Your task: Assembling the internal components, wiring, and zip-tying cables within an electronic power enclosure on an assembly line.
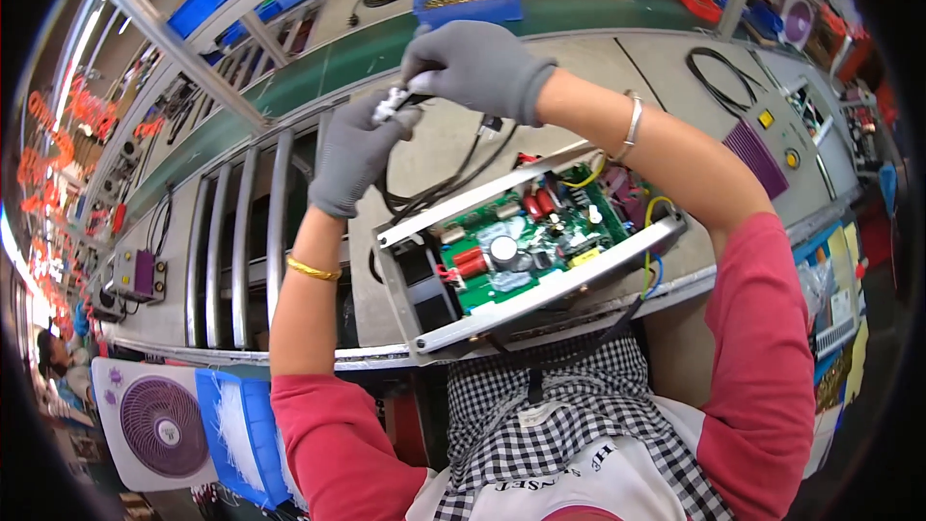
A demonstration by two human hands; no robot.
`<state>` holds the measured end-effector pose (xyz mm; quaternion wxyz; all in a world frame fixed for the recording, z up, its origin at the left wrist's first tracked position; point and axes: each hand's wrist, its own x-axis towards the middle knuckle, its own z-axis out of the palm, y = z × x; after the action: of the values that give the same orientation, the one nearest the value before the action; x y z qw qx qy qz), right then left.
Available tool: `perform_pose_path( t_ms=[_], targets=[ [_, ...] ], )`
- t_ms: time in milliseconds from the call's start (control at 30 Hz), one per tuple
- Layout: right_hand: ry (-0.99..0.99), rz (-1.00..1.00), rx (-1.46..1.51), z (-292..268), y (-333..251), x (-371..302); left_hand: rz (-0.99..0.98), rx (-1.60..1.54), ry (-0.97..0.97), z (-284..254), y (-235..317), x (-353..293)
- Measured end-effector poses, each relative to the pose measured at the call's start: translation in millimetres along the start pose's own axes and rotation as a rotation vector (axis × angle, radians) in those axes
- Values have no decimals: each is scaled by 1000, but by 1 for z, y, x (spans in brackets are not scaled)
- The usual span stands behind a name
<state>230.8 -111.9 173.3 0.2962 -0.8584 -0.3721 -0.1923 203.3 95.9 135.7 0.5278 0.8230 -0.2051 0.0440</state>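
Both hands wear grey knit gloves and meet above the bench, beyond an open metal chassis. My left hand is closed, its fingertips pinching a small white plastic piece. Just to its right, my right hand is closed with a short black cable end at its fingers, touching or close to the white piece. Below the hands, a black cable runs loosely toward the chassis. Inside the chassis lies a green circuit board with red, black and white components; a black fan-like block fills its left end.
A blue bin of small brass-coloured parts stands behind my hands. Metal rollers lie to the left. At right are a coiled black cable and a purple-sided unit. A purple fan and a blue bin sit at lower left.
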Motion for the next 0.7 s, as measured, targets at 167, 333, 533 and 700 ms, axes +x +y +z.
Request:
perform_pose_path(
  t_ms=[167,333,533,700],
  targets=[
    [86,-29,-221,3,-1,1,34,8,-31,-2,10,10],
    [215,-93,-329,2,0,7,57,-22,-17,-7,4,22],
    [314,-235,-433,-13,0,18,107,-98,-1,-9,-3,30],
    [7,-116,3,-23,11,15,19,-88,27,-14,4,29]
  ],
)
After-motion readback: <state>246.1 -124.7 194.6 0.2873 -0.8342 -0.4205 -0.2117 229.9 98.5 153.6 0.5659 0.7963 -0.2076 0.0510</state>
